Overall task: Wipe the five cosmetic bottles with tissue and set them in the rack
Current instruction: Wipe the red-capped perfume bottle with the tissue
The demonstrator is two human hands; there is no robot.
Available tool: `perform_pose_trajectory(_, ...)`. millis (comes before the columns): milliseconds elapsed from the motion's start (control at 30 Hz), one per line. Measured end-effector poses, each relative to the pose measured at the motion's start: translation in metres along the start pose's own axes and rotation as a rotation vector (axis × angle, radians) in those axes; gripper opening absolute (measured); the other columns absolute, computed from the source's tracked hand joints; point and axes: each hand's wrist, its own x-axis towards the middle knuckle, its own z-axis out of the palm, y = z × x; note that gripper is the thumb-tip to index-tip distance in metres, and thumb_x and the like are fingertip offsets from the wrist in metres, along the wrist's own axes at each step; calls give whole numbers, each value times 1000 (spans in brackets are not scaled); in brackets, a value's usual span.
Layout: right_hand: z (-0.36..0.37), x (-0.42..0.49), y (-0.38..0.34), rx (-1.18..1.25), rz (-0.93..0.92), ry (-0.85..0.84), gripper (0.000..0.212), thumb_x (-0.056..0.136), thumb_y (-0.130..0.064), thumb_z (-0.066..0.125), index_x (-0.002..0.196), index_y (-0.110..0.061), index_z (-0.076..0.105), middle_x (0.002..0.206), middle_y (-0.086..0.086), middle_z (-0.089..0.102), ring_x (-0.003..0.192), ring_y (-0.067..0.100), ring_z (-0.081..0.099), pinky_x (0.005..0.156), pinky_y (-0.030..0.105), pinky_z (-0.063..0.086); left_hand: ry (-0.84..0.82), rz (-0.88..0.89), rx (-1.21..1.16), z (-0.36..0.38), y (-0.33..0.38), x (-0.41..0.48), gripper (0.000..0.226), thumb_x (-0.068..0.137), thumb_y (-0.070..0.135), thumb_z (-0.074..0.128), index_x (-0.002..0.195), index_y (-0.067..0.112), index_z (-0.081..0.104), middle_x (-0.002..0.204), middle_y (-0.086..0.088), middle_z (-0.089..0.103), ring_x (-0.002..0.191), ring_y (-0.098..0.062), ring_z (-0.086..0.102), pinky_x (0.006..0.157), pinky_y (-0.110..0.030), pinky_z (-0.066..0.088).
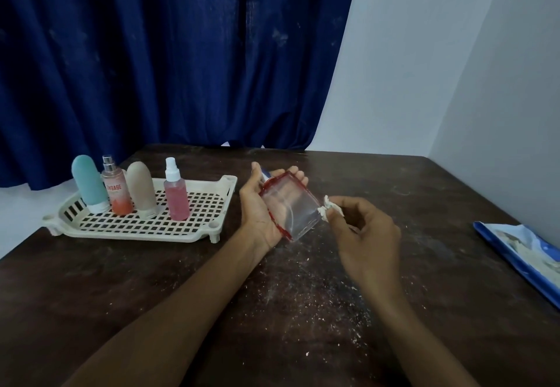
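My left hand holds a clear flat bottle with red edges, tilted, above the table. A small wad of white tissue is pinched in my right hand and touches the bottle's right edge. The cream lattice rack sits at the left. In it stand a teal bottle, a spray bottle with an orange-red base, a beige bottle and a pink spray bottle.
A blue tissue pack lies at the table's right edge. White tissue crumbs are scattered on the dark table below my hands. A blue curtain hangs behind the table, and a white wall runs along the right.
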Motion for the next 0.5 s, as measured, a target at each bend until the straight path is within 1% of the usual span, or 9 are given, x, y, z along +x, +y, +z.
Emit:
perform_pose_trajectory(100,10,-6,2,40,11,65,12,85,-19,72,97,-22,71,91,-14,70,82,-6,65,67,6,48,43,12,-30,0,0,1,46,96,49,54,98,4,63,93,-19,74,86,-31,73,88,-45,57)
perform_pose_trajectory(200,21,-14,4,-7,-23,66,10,84,-16,73,90,-22,68,91,-8,67,79,-2,63,66,7,47,78,37,-77,-2,-1,3,47,96,50,54,105,4,62,97,-19,75,97,-32,72,90,-46,56)
perform_pose_trajectory(300,32,-29,2,-59,-92,32,10,83,-12,73,86,-19,67,87,-7,65,77,-1,62,63,5,45,93,71,-107,-3,3,5,47,96,49,54,109,5,61,98,-18,75,95,-31,73,96,-47,54)
perform_pose_trajectory(400,36,-35,0,-25,-107,2,7,83,-10,74,86,-15,70,86,-9,66,78,-1,63,62,5,45,111,87,-141,-5,7,9,45,97,47,54,107,4,61,96,-20,75,95,-32,72,97,-48,54)
perform_pose_trajectory(500,33,-26,-2,-21,-90,63,6,84,-13,73,88,-18,72,85,-8,67,76,0,63,63,5,46,105,74,-126,-4,4,8,46,97,48,54,110,4,60,97,-19,75,95,-32,72,97,-48,53)
